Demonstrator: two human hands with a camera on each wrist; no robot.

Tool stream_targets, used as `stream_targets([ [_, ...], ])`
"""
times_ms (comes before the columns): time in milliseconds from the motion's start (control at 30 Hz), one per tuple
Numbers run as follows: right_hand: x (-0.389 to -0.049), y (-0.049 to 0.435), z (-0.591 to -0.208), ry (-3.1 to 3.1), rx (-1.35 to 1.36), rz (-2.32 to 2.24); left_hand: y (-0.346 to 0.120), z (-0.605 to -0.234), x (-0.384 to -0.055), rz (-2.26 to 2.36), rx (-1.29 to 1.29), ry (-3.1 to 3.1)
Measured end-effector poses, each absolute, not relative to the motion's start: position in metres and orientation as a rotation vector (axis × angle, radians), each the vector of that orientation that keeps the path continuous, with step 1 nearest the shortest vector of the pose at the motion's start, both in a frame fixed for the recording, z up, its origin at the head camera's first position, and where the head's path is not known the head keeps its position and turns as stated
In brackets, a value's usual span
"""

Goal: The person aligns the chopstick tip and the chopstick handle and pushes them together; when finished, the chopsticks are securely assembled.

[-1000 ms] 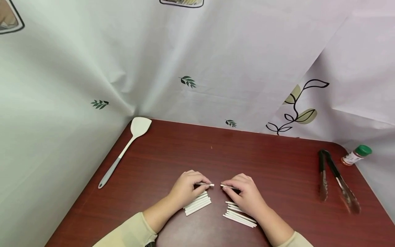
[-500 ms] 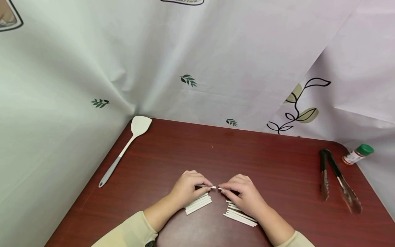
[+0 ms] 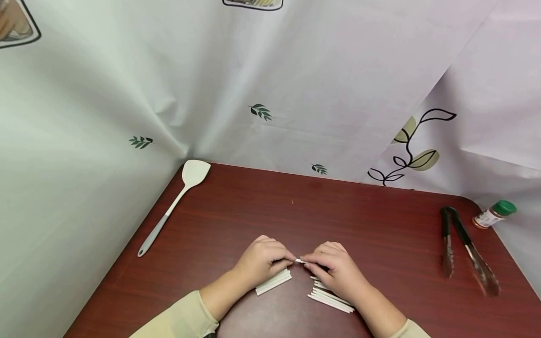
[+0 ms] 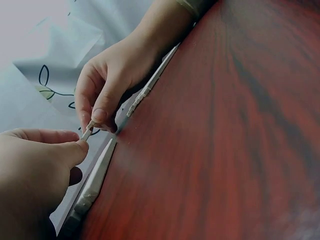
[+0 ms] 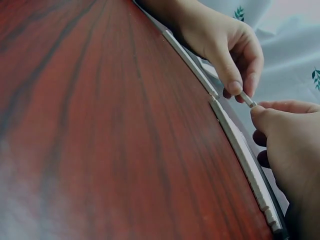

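Note:
Between the fingertips of my left hand [image 3: 263, 258] and right hand [image 3: 336, 266], slim white sticks [image 3: 298, 260] meet end to end in the head view. Thumb and index finger of each hand pinch one stick, and most of its length is hidden by the fingers. In the left wrist view, a short run of white stick [image 4: 86, 134] bridges the two hands. The right wrist view shows the same stretch of stick [image 5: 248, 99]. Below my left hand lies a row of white sticks [image 3: 274, 283]. Several thinner white sticks [image 3: 331, 301] lie loosely below my right hand.
A spatula [image 3: 196, 172] with a white head and grey handle lies along the table's left edge. Metal tongs [image 3: 480, 264] with black handles lie on the right. Beside them, a small green-capped jar [image 3: 489, 219] leans near the edge. White patterned cloth [image 3: 296, 94] hangs behind the brown-red table [image 3: 363, 206].
My hands have come closer together, and the gap between the two held stick ends has closed. The left hand has moved right; the piles stay in place.

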State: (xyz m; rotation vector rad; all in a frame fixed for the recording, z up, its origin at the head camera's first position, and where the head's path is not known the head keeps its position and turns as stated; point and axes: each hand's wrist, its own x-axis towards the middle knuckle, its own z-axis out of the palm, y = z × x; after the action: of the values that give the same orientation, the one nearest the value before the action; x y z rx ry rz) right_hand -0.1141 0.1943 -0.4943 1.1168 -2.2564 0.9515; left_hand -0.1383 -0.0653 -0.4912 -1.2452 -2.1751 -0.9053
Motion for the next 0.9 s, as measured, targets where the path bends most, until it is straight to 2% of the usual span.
stream_targets([
  [433,-0.1129,0.1932,-0.4914,-2.219,1.137,1.03,-0.0648,-0.4941,-0.1365,-1.085,-1.226,-2.135],
  [900,-0.1116,0.1918,-0.4897,-2.226,1.042,1.079,-0.0645,-0.4866,-0.1361,-0.946,-1.264,-2.076],
])
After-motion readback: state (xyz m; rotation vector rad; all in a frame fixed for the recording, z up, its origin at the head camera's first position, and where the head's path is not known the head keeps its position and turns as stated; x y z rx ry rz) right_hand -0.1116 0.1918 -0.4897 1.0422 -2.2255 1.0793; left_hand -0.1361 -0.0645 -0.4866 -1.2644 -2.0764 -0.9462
